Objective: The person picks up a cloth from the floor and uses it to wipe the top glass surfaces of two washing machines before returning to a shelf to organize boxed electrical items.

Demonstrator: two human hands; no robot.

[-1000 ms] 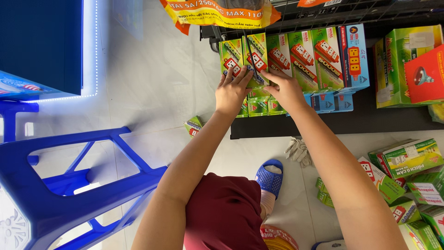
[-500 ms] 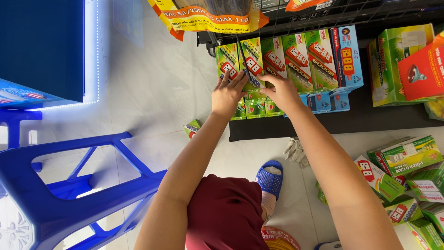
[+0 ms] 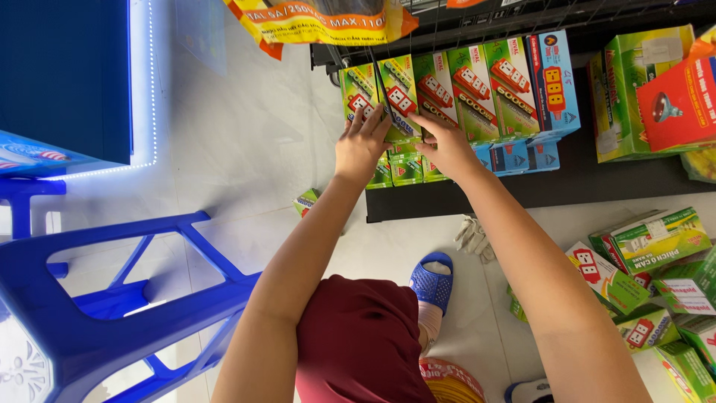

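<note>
On shelf point(image 3: 597, 186): 5 green boxes point(image 3: 447, 93), 1 blue; both hands point(image 3: 362, 145) spread, fingertips touching.

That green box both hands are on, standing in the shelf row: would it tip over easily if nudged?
Probably yes: the green box is tall, thin and on end, so it looks tippy. Neighbouring boxes likely brace it. The cardboard looks stiff, so the left hand and right hand shouldn't crush it.

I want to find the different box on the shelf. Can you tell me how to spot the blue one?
Look at the black shelf along the top, where a row of green boxes stands side by side. Follow that row to its right end. There stands the blue box, the only tall blue one, with an orange socket strip pictured on it.
</note>
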